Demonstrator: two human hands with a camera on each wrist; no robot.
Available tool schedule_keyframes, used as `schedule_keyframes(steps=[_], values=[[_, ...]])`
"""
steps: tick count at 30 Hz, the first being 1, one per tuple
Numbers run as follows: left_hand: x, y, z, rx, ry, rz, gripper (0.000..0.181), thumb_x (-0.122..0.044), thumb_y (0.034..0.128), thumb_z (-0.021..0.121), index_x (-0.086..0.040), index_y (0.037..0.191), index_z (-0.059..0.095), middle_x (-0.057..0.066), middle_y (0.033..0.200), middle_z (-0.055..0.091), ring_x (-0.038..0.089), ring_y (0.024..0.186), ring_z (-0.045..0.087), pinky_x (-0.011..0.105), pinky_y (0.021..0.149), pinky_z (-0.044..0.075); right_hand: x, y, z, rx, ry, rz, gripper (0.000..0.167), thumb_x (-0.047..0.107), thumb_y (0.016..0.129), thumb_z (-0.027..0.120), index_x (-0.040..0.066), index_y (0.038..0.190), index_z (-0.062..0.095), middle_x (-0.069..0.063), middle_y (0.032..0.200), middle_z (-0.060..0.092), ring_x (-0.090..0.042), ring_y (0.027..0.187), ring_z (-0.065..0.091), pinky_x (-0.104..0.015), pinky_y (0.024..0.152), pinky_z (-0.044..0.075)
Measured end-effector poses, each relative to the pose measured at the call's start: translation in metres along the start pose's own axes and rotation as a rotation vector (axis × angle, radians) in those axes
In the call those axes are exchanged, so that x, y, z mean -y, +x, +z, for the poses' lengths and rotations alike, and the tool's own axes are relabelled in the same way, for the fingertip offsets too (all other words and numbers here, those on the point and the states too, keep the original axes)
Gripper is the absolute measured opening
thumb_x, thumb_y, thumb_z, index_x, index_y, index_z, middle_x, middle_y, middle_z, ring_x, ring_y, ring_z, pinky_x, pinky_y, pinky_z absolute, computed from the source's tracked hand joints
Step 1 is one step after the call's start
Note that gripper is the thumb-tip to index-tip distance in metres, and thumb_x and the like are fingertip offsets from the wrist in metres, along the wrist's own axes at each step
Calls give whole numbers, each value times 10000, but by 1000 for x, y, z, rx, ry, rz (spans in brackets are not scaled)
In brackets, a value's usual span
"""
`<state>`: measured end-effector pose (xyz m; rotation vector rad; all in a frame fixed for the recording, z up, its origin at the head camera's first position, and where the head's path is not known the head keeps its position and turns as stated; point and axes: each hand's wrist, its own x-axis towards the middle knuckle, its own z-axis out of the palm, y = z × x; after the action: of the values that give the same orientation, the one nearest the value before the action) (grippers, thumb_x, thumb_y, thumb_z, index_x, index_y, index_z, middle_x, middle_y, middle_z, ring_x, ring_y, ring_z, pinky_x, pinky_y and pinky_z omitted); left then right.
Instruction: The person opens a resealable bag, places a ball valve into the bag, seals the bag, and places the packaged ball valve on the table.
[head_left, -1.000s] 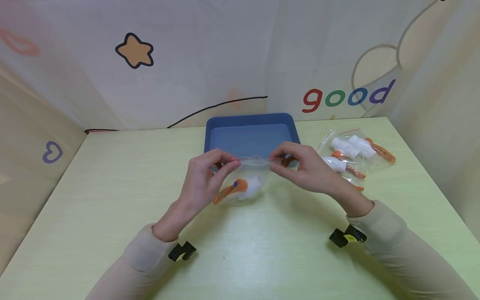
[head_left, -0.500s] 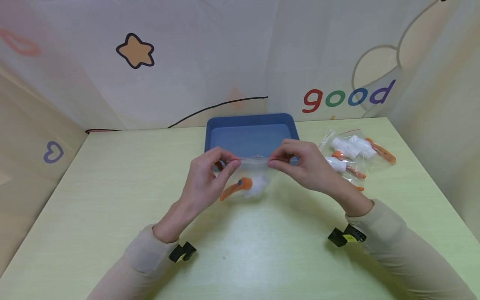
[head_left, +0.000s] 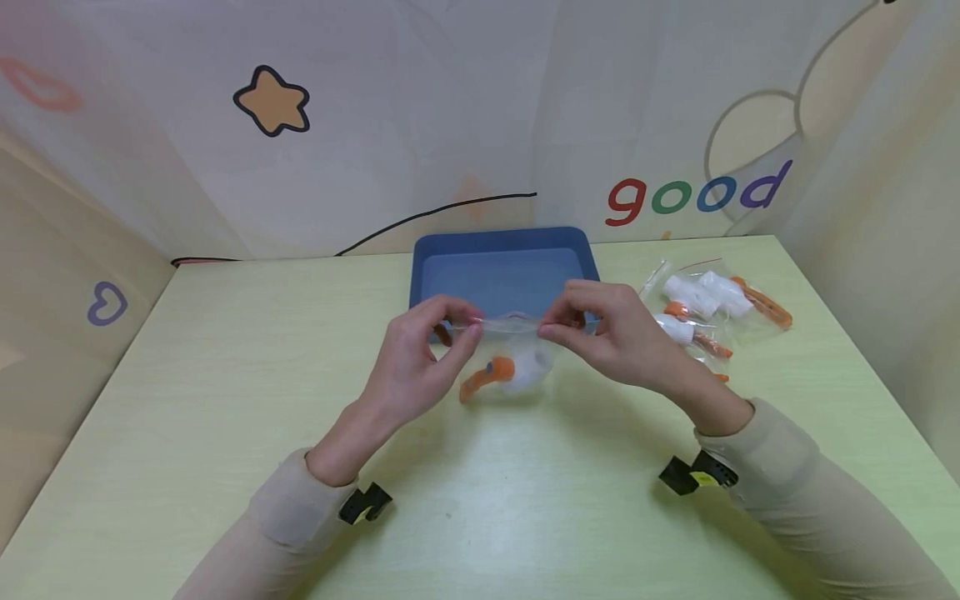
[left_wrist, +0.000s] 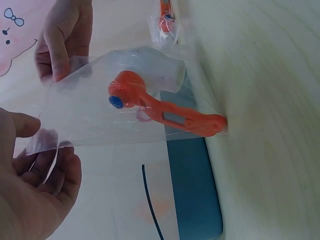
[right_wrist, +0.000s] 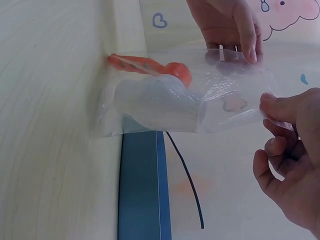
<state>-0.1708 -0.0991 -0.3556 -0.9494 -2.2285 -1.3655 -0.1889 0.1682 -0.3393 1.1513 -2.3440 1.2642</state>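
Note:
A clear zip bag (head_left: 504, 346) hangs upright between both hands, above the table in front of the blue tray. Inside it are an orange piece (left_wrist: 175, 114) with a round end and a blue dot, and a white cylinder (right_wrist: 155, 105). My left hand (head_left: 412, 358) pinches the bag's top edge on the left between thumb and fingers. At the right end of that edge, my right hand (head_left: 607, 329) pinches it the same way. The left wrist view has the bag's bottom close to the tabletop; whether it touches cannot be told.
The blue tray (head_left: 506, 242) stands at the table's back edge, partly hidden by the hands and bag. Several filled clear bags (head_left: 712, 304) with white and orange contents lie at the back right, partly behind the right hand. A printed curtain (head_left: 420, 108) closes off the back.
The bag's lower part and contents have swung to the right. My left hand has shifted slightly right along the top edge; the right hand has barely moved.

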Motion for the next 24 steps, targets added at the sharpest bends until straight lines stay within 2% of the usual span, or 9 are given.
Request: schedule_keyframes(steps=[3, 11, 19, 24], values=[[1, 0, 0, 9, 15, 12, 99, -53, 964, 723, -23, 1058, 723, 53, 1000, 725, 160, 894, 672, 356, 691, 550, 1, 0, 0, 11, 1, -4, 164, -7, 883, 793, 150, 902, 751, 110, 789, 606, -112, 702, 548, -252, 603, 436], [0, 1, 3, -22, 52, 37, 45, -10, 937, 742, -29, 978, 743, 46, 914, 728, 128, 743, 628, 304, 648, 535, 2, 1, 1, 21, -4, 1, 175, -20, 860, 804, 141, 894, 746, 111, 812, 625, -110, 760, 577, -288, 674, 497], [-2, 1, 5, -59, 30, 84, 43, 16, 911, 761, -15, 935, 743, 53, 869, 715, 129, 691, 597, 311, 606, 525, 3, 2, 0, 51, -1, 14, 134, 9, 874, 797, 127, 916, 747, 112, 830, 635, -113, 767, 580, -286, 686, 500], [-3, 0, 4, -58, 24, 97, 53, 22, 915, 753, -29, 927, 744, 31, 857, 705, 128, 676, 585, 287, 599, 500, 0, 3, 2, 70, 13, 3, 149, 42, 863, 828, 122, 976, 773, 113, 829, 644, -109, 766, 586, -311, 681, 497]])
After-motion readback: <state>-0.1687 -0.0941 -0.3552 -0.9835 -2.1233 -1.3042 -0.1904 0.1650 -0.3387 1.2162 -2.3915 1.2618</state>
